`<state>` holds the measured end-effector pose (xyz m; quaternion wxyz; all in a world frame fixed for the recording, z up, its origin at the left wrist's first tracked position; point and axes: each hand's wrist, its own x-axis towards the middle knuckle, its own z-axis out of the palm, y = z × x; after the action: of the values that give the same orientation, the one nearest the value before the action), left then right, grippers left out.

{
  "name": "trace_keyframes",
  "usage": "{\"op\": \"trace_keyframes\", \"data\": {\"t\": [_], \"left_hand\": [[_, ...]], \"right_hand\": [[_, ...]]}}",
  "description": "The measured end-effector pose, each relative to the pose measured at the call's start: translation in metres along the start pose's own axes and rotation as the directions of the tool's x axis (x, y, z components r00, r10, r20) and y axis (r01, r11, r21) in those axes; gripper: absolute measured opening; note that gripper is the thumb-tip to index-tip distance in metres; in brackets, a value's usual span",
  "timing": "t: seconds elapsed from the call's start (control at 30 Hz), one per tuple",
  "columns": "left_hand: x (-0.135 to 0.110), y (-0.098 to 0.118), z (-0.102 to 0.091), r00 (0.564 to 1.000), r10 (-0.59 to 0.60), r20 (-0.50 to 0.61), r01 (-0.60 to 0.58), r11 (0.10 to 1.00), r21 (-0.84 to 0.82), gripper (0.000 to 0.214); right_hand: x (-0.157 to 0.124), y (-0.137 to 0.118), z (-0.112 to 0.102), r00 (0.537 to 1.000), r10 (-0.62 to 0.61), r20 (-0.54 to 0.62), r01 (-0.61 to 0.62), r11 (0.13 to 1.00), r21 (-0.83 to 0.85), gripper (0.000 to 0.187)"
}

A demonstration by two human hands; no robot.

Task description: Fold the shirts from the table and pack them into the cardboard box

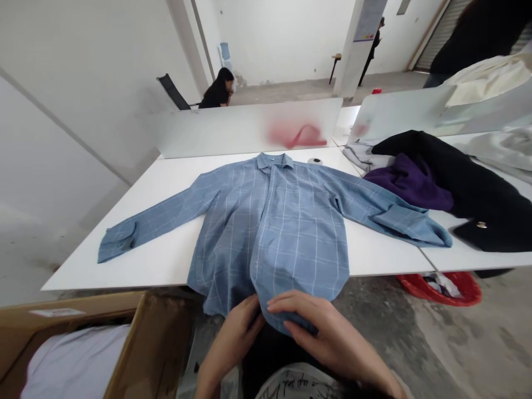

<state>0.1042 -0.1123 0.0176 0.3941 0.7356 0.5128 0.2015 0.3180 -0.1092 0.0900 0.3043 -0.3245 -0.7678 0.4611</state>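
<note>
A blue shirt (297,221) with thin white checks lies face up, its collar at the far side and both sleeves spread outward. Its lower hem hangs over the table's near edge. My left hand (244,320) is closed on the front opening near the hem, its fingertips partly hidden by the cloth. Just to its right, my right hand (310,318) holds the bottom corner of the other front panel, fingers bent over the fabric and thumb underneath. The left sleeve in view ends in a cuff; the right one is folded back near its end.
The white table (158,266) ends at a frosted divider (208,130). Black clothing (469,183) and a purple garment (409,180) are heaped at right. A cardboard box (160,338) with pale cloth stands lower left, a red basket (471,288) under the table. Other people are farther back.
</note>
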Motion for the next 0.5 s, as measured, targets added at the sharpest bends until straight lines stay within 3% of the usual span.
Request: {"op": "trace_keyframes", "data": {"t": [0.07,0.13,0.23,0.33,0.43,0.5], "left_hand": [[0.011,0.002,0.004,0.994,0.040,-0.104,-0.036,0.999,0.039,0.035],[0.016,-0.003,0.006,0.960,0.013,-0.279,0.019,0.994,0.110,0.039],[0.008,-0.021,-0.002,0.842,-0.060,-0.537,0.166,0.974,0.152,0.041],[-0.009,-0.047,-0.017,0.723,-0.192,-0.664,0.244,0.970,-0.014,0.044],[-0.027,-0.080,-0.025,0.588,-0.394,-0.706,0.266,0.919,-0.291,0.044],[-0.036,-0.103,-0.018,0.525,-0.505,-0.685,0.280,0.862,-0.422,0.046]], "right_hand": [[-0.002,-0.006,-0.005,0.998,-0.011,-0.068,0.013,1.000,0.028,0.035],[-0.005,-0.012,-0.009,0.998,-0.028,-0.061,0.031,0.998,0.055,0.032],[-0.004,-0.015,-0.005,0.999,-0.030,0.013,0.028,0.994,0.109,0.031],[0.002,-0.008,0.007,0.981,-0.098,0.169,0.078,0.990,0.120,0.032],[0.015,0.005,0.012,0.918,-0.204,0.341,0.217,0.976,0.000,0.036],[0.031,0.016,0.002,0.927,-0.191,0.322,0.254,0.953,-0.166,0.034]]}}
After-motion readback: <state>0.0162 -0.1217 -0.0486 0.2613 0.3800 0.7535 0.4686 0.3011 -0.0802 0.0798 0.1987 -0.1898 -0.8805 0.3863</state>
